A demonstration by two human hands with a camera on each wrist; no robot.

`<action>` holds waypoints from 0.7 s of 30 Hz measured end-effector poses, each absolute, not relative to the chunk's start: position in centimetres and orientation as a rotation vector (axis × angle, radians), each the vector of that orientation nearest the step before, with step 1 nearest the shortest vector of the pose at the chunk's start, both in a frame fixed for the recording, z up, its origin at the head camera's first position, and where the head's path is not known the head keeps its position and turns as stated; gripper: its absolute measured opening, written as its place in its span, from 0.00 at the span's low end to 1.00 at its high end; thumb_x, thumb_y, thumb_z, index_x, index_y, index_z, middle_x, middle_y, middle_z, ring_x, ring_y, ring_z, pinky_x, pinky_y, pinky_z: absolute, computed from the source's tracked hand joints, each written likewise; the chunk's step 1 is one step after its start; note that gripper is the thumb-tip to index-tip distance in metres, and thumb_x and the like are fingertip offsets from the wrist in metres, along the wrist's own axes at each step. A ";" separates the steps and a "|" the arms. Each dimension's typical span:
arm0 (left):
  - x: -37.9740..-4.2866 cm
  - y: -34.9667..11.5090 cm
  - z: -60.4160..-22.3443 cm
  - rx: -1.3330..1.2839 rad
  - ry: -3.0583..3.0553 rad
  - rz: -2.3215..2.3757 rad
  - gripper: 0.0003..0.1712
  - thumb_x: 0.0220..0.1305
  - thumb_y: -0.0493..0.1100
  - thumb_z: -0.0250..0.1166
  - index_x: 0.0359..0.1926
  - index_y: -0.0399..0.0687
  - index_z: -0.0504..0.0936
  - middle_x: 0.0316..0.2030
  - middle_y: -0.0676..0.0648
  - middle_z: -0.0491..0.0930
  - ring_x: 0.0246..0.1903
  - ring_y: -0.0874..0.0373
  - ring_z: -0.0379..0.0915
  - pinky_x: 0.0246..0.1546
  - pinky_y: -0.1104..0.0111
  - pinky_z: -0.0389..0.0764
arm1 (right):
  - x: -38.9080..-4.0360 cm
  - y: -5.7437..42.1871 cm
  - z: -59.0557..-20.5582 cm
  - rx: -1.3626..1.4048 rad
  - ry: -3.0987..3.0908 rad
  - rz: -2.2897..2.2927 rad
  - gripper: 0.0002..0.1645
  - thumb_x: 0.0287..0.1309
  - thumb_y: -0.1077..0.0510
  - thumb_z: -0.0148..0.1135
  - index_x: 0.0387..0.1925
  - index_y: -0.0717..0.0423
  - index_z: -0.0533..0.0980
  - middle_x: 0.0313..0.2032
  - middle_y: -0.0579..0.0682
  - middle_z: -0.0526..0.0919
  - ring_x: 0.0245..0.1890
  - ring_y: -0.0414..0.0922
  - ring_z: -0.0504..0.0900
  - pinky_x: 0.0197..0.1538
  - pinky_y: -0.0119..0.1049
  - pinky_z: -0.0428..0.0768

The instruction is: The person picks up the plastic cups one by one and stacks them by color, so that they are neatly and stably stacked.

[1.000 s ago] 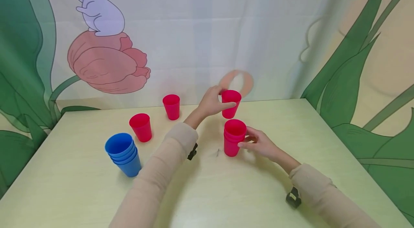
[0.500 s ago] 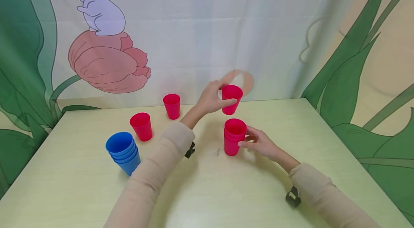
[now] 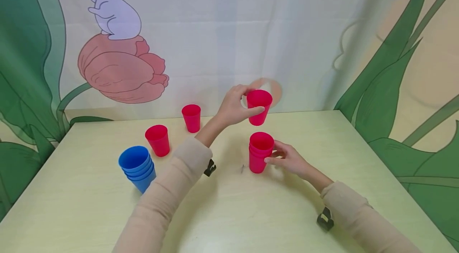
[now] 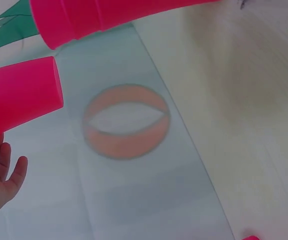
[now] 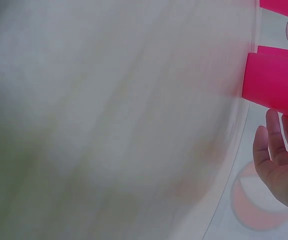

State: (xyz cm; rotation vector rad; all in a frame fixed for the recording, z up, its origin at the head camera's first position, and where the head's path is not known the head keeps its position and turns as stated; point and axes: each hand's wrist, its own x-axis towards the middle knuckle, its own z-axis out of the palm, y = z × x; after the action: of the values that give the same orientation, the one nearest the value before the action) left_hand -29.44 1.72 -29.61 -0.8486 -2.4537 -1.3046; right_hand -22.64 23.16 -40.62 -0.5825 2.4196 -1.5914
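Note:
In the head view my left hand (image 3: pixel 235 106) holds a single red cup (image 3: pixel 259 108) by its side, thumb in front and fingers behind. That cup hangs in the air, just beyond and above a nested stack of red cups (image 3: pixel 259 157) standing on the table. My right hand (image 3: pixel 288 159) grips the stack from its right side, with the thumb at the front. The left wrist view shows the held cup (image 4: pixel 21 95) over part of the left hand (image 4: pixel 1 177), with the stack (image 4: pixel 108 15) along the top. Fingers of the right hand (image 5: pixel 281 155) touch the stack (image 5: pixel 276 87) in the right wrist view.
A nested stack of blue cups (image 3: pixel 138 169) stands on the table (image 3: pixel 251 217) at left, partly behind the left sleeve (image 3: pixel 161 201). Two single red cups stand farther back, one nearer (image 3: pixel 157 140) and one farther (image 3: pixel 191 118). A printed curtain (image 3: pixel 305 38) hangs behind.
My left hand has raised the red cup from near the table's back edge to a higher spot, shifting slightly right. My right hand stays on the stack.

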 end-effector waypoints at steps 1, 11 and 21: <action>-29.3 1.7 -29.5 -0.848 -2.450 -1.307 0.33 0.48 0.50 0.68 0.55 0.42 0.72 0.44 0.48 0.73 0.45 0.57 0.66 0.37 0.70 0.75 | -22.7 23.2 -40.6 -0.580 2.420 -1.590 0.34 0.51 0.54 0.65 0.60 0.55 0.65 0.50 0.58 0.74 0.44 0.55 0.74 0.38 0.50 0.78; -27.8 1.4 -28.7 -0.910 -2.368 -1.333 0.31 0.48 0.48 0.69 0.53 0.41 0.73 0.44 0.48 0.75 0.45 0.58 0.67 0.43 0.69 0.72 | -22.7 23.0 -40.6 -0.529 2.420 -1.584 0.33 0.53 0.60 0.63 0.61 0.57 0.64 0.51 0.59 0.73 0.45 0.56 0.74 0.41 0.53 0.77; -26.1 1.0 -28.5 -0.963 -2.292 -1.403 0.30 0.48 0.46 0.69 0.52 0.40 0.74 0.44 0.48 0.75 0.43 0.59 0.69 0.43 0.70 0.71 | -21.1 22.1 -38.1 -0.571 2.435 -1.559 0.31 0.54 0.63 0.62 0.60 0.63 0.64 0.51 0.62 0.73 0.45 0.58 0.74 0.43 0.48 0.76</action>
State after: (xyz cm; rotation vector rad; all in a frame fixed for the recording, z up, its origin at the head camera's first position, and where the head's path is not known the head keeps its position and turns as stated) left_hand -26.08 1.01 -28.51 -0.9630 -2.2924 -1.4025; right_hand -21.09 22.05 -38.06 -0.5714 2.4347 -1.5585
